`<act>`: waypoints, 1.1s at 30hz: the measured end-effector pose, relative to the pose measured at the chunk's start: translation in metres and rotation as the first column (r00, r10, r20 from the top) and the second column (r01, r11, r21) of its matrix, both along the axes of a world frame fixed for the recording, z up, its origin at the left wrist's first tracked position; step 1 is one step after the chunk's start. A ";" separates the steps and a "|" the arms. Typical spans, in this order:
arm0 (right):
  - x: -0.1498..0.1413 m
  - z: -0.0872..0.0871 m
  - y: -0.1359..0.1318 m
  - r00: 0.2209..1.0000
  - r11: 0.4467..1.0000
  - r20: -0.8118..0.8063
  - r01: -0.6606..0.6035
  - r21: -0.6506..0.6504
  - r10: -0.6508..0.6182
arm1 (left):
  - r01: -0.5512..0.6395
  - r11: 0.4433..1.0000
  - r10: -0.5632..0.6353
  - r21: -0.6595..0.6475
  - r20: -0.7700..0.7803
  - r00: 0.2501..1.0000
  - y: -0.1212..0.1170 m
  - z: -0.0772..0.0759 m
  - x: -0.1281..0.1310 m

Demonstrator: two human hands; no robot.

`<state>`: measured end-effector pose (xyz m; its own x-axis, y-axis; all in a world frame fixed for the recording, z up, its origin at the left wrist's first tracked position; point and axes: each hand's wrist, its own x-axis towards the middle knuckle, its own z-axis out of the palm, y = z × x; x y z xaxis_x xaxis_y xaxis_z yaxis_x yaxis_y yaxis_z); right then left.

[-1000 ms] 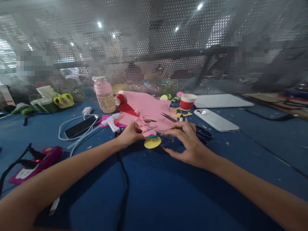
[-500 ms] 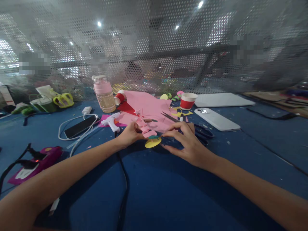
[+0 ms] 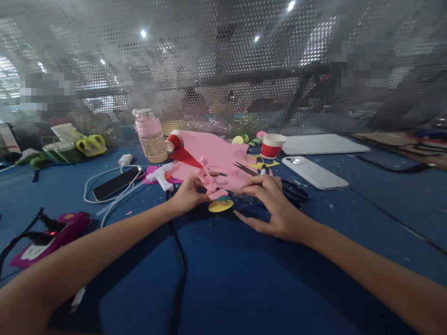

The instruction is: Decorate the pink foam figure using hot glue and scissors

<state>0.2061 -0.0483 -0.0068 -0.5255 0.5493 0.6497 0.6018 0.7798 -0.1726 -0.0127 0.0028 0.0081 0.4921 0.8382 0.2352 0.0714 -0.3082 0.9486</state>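
My left hand is closed on a small pink paper craft made of curled strips. On the craft's near side is a teal piece with a yellow paper disc below it. My right hand is just right of the disc, its thumb and fingers apart and nothing between them. Behind the hands lie pink paper sheets, with the dark blades of scissors on top. The scissors' blue handles show beyond my right hand. A white glue gun lies left of my left hand.
At the back stand a pink-lidded bottle and a red-and-white paper cup. A white phone and a white laptop lie at right. At left are a black phone, a purple power strip and cables.
My right thumb and fingers have spread apart and come off the yellow disc's edge. The disc has shifted slightly left and up with the pink craft, which my left hand keeps holding.
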 end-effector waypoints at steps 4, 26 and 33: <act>0.003 0.002 0.000 0.999 1.000 -0.052 -0.003 -0.005 0.003 | -0.041 0.992 0.044 0.121 -0.023 0.999 -0.002 0.002 0.000; -0.002 0.001 0.000 0.998 0.999 -0.047 0.032 0.033 -0.031 | -0.014 0.966 0.073 0.259 -0.218 0.973 0.001 -0.006 -0.003; -0.001 0.001 0.002 0.998 0.999 -0.055 0.041 0.015 -0.040 | -0.018 0.978 0.068 0.206 -0.236 0.969 0.004 -0.009 -0.003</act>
<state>0.2052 -0.0466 -0.0060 -0.4668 0.5583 0.6859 0.6226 0.7582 -0.1934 -0.0154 0.0070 -0.0006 0.5191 0.8075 0.2803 0.3068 -0.4821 0.8207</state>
